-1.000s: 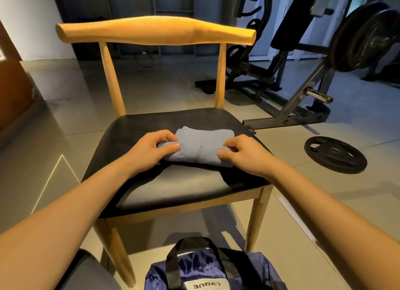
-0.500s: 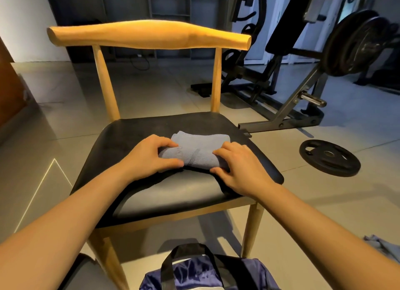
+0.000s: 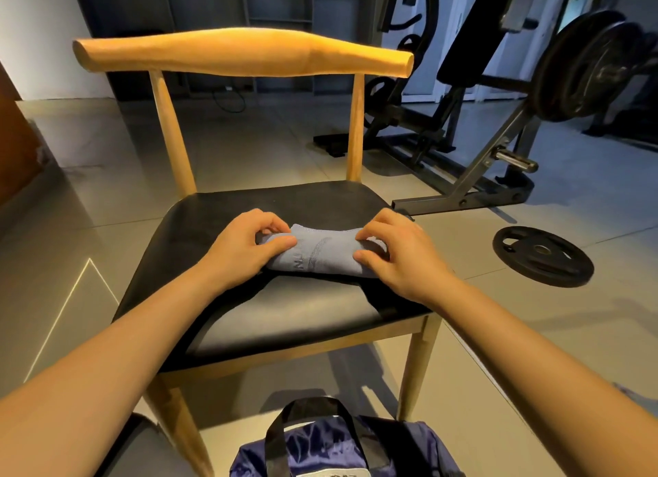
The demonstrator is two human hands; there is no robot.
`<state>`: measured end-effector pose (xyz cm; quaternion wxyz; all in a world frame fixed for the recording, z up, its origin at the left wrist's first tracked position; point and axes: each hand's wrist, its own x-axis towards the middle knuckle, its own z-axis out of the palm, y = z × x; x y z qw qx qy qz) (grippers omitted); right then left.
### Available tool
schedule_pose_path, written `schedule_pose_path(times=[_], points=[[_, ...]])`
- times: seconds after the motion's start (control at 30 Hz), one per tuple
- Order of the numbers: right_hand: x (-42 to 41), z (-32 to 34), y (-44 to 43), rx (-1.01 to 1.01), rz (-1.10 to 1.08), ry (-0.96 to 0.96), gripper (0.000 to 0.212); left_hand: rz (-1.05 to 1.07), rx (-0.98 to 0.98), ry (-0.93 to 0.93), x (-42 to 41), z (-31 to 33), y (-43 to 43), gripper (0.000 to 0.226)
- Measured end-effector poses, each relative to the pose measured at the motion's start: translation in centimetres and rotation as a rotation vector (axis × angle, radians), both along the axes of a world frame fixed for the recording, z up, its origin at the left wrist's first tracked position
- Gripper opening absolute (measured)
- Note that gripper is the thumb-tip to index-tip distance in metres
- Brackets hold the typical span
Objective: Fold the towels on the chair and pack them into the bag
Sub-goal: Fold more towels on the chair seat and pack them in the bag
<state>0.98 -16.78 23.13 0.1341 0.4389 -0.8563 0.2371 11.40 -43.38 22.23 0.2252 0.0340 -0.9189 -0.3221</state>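
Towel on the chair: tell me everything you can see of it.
The towel is grey-blue, soft-looking cloth, folded into a small, thick oblong bundle. It lies flat, long side running left to right, on the middle of the black seat of the chair. A stitched curved band and some lettering, too small to read, show on its top face. The left hand grips its left end and the right hand grips its right end, fingers curled over the folds.

A grey-blue towel (image 3: 322, 254), folded into a narrow bundle, is lying crosswise mid-seat on the wooden chair (image 3: 249, 202), with the left hand (image 3: 245, 248) and right hand (image 3: 395, 254) pinching its ends. A navy bag (image 3: 320, 450) with black handles is sitting at the chair's 6 o'clock.
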Motion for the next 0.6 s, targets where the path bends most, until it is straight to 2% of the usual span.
schedule_pose_path(times=[0.07,0.13,0.23,0.27,0.33,0.4,0.47,0.6], points=[[0.4,-0.1,-0.2,0.053,-0.015,0.098,0.025,0.046,-0.073,0.093,0.0,0.1,-0.3,0.009],[0.6,-0.2,-0.1,0.06,-0.029,0.119,0.025,0.041,-0.064,0.111,0.1,0.2,-0.7,0.01],[1.0,-0.3,0.0,0.046,-0.034,0.103,0.028,-0.045,0.084,0.019,0.5,0.2,-1.1,0.007],[1.2,-0.3,0.0,0.047,-0.033,0.093,0.03,-0.073,0.106,-0.033,0.8,0.3,-1.1,0.014],[1.3,-0.1,0.2,0.078,-0.013,0.079,0.034,-0.101,0.04,-0.16,1.2,0.3,-1.1,0.038],[1.1,-0.1,0.5,0.152,0.014,0.074,0.045,-0.104,-0.026,-0.178,1.2,0.1,-1.0,0.04],[0.8,-0.3,0.8,0.145,0.031,-0.009,0.05,-0.116,-0.002,-0.148,1.1,0.2,-1.0,0.028],[-0.4,0.2,1.4,0.005,0.075,-0.307,0.041,-0.139,0.109,-0.197,1.1,1.0,-0.8,0.015]])
